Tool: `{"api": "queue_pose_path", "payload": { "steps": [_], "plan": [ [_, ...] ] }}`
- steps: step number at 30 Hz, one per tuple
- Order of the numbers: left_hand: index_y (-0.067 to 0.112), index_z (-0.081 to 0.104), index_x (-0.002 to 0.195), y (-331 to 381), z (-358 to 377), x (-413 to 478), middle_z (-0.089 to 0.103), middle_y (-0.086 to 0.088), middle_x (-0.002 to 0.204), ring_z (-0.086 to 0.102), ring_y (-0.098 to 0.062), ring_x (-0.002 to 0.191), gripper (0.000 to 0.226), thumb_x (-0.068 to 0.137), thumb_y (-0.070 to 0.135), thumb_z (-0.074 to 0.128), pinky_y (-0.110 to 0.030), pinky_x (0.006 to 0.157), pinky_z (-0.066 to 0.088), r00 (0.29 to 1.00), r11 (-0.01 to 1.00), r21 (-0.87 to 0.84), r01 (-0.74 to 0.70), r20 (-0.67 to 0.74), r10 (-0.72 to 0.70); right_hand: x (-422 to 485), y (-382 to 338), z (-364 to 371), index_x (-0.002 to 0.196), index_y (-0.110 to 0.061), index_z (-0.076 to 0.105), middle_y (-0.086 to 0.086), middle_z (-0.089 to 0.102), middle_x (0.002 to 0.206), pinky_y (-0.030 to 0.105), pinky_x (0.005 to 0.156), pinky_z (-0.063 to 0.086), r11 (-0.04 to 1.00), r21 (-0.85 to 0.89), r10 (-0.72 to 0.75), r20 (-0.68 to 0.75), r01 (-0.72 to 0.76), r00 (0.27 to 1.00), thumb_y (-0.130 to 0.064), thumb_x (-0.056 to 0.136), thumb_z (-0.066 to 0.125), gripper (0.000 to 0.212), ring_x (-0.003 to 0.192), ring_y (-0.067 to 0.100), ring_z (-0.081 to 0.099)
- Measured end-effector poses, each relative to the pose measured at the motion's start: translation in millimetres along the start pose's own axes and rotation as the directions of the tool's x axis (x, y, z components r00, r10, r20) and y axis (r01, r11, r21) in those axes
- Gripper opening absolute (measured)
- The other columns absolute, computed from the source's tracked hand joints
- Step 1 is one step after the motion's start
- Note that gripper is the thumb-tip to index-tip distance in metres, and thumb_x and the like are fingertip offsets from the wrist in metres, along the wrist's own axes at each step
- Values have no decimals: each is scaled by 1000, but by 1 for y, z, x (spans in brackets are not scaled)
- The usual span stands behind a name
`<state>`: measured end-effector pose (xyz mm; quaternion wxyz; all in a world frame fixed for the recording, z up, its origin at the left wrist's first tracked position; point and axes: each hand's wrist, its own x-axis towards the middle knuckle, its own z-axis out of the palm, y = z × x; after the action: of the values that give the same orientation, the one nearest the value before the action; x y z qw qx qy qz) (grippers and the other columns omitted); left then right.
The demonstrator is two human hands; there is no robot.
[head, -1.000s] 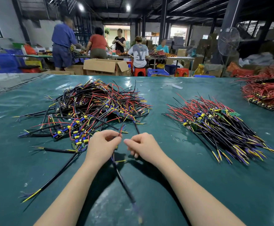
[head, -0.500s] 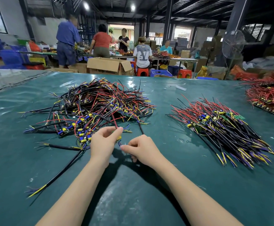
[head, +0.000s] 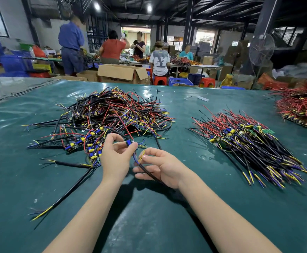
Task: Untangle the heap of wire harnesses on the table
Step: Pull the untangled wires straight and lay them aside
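Over the green surface [head: 149, 225], the right hand [head: 162, 168] has its grip pinched on one black wire [head: 145, 172] — the left hand [head: 115, 159] pinches its blue end [head: 129, 142]. I think this wire is being freed; next, ease it gently from the heap [head: 112, 114] just behind.

The left hand [head: 115, 159] has its fingers curled and pinches a wire harness [head: 128, 142] by its small blue part. Just to its right, the right hand [head: 164, 168] holds the same harness, with thumb and forefinger on a yellow wire and the black cable crossing its fingers. The tangled heap [head: 112, 114] lies just beyond the left hand, a straightened pile [head: 249, 143] well right of the right hand, the green table [head: 158, 225] under both
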<state>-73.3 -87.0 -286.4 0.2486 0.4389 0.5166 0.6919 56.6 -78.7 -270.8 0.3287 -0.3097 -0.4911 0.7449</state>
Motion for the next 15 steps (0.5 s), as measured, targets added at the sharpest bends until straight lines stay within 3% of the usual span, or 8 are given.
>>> {"api": "queue_pose_path", "payload": {
  "steps": [4,7,9,12,15],
  "plan": [
    [18,47,74,4,2,0,57,-7,68,57,-6,54,29,79,0,68,-23,60,50,1000,996,-90,-6,26,8,1,-3,2,73,-11,45,8,60,57,12,35,34,999,-47,-4,-122,-2,993,-2,93,46,22,39,7,52],
    [15,53,78,5,2,0,58,-6,74,59,1,57,26,79,-7,64,-18,57,53,996,983,-180,45,86,-30,4,1,3,72,-10,43,11,54,56,11,31,25,977,-210,-81,-244,28,966,0,92,49,23,31,6,42],
    [14,55,80,7,3,0,60,-4,77,61,3,59,29,78,-14,60,-15,57,53,991,976,-207,69,127,-43,3,0,4,72,-9,49,11,54,59,11,30,24,969,-239,-124,-244,65,962,-2,93,48,22,30,4,40],
    [13,56,81,5,1,0,62,-3,78,62,-1,64,25,81,-11,60,-15,55,52,985,970,-202,133,136,-106,1,-3,5,75,-9,56,5,60,59,12,30,24,967,-221,-171,-203,125,964,-8,94,48,21,32,4,42],
    [13,59,76,3,1,1,60,-2,75,57,-12,71,13,87,6,60,-17,55,52,944,961,-26,275,197,-265,-1,-4,5,75,-11,60,-3,63,55,12,29,23,958,-239,-203,-185,157,962,-15,94,50,21,32,4,42]
  ]
}}
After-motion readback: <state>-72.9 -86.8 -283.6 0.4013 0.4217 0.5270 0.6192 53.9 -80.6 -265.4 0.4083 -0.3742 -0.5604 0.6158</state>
